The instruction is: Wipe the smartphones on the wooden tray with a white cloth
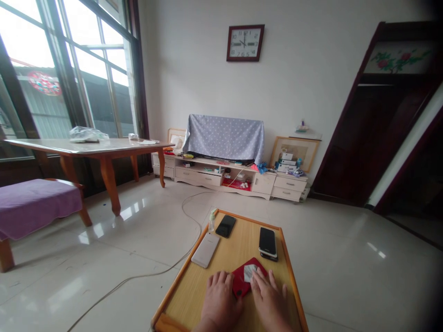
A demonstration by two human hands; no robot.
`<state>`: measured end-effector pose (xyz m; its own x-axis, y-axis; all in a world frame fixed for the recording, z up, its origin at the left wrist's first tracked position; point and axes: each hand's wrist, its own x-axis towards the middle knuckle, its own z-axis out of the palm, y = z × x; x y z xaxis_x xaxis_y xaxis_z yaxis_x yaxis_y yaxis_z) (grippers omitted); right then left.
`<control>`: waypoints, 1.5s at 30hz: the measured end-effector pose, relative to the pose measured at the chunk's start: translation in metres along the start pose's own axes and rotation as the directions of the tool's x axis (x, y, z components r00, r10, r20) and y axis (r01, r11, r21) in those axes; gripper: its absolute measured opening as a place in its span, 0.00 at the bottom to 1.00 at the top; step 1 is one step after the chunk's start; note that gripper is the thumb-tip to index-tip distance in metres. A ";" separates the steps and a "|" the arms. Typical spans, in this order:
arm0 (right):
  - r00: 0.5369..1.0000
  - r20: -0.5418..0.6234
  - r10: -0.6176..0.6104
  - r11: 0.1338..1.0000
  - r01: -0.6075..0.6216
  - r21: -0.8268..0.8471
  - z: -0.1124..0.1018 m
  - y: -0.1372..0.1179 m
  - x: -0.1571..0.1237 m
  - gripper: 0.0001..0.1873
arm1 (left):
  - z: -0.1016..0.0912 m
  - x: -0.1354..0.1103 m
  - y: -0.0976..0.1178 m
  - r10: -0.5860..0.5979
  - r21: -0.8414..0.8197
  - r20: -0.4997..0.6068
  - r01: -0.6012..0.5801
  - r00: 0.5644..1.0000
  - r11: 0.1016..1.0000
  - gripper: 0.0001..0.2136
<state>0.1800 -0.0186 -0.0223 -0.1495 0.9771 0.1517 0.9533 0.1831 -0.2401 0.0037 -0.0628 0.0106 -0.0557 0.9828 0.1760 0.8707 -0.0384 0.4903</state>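
Observation:
A red smartphone (241, 287) lies slantwise on the small wooden table (238, 251), its back apparently up, with a dark round spot near its lower corner. My left hand (219, 297) is on the phone's left edge, fingers curled and the thumb side at the lower corner. Fingertips of my right hand (272, 295) press a crumpled white wipe (248, 273) onto the red surface. The right fingers are fairly straight and cover part of the wipe.
Beyond my hands lie a white phone (205, 250), a black phone (226, 226) and stacked phones (268, 242). A small clear bottle (211, 221) stands at the far left corner. A raised wooden rim (289, 263) edges the table. A cable (138, 277) crosses the floor.

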 end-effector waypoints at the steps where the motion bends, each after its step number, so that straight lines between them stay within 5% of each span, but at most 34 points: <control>1: 1.000 0.004 -0.006 1.000 0.006 0.001 0.001 -0.002 -0.003 0.25 | 0.000 0.000 0.000 0.000 -0.005 -0.002 0.000 1.000 1.000 0.17; 7: 0.974 0.122 -0.190 0.978 0.176 0.115 0.002 -0.008 -0.028 0.23 | 0.000 0.001 0.001 -0.011 -0.045 0.015 0.011 1.000 0.999 0.18; 14: 0.997 0.038 -0.060 0.997 0.058 0.044 -0.009 0.010 -0.017 0.23 | -0.003 0.001 0.004 0.002 -0.036 0.030 -0.001 1.000 0.999 0.22; 20: 0.977 0.112 -0.182 0.980 0.171 0.098 -0.005 -0.004 -0.027 0.22 | -0.003 0.002 0.005 -0.006 -0.025 0.023 0.007 1.000 1.000 0.19; 27: 0.997 0.078 -0.026 0.999 0.024 0.024 -0.018 0.007 -0.016 0.24 | 0.006 0.004 0.001 0.014 -0.023 0.007 -0.014 1.000 1.000 0.21; 33: 0.969 0.114 -0.221 0.972 0.210 0.107 -0.015 -0.001 -0.020 0.23 | 0.003 0.004 0.004 0.008 -0.001 0.015 -0.008 1.000 1.000 0.18; 40: 0.999 0.023 -0.043 0.997 0.042 0.066 -0.022 0.007 -0.008 0.25 | -0.002 0.005 0.013 -0.003 0.046 0.073 -0.001 0.997 0.999 0.23; 45: 0.966 0.080 -0.245 0.957 0.228 0.181 -0.024 -0.006 -0.016 0.24 | -0.003 0.006 0.016 -0.006 0.040 0.099 0.002 0.995 0.999 0.22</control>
<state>0.1830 -0.0384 0.0001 -0.3995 0.9077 0.1284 0.8305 0.4177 -0.3685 0.0158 -0.0577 0.0223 -0.0124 0.9961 0.0876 0.8894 -0.0291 0.4562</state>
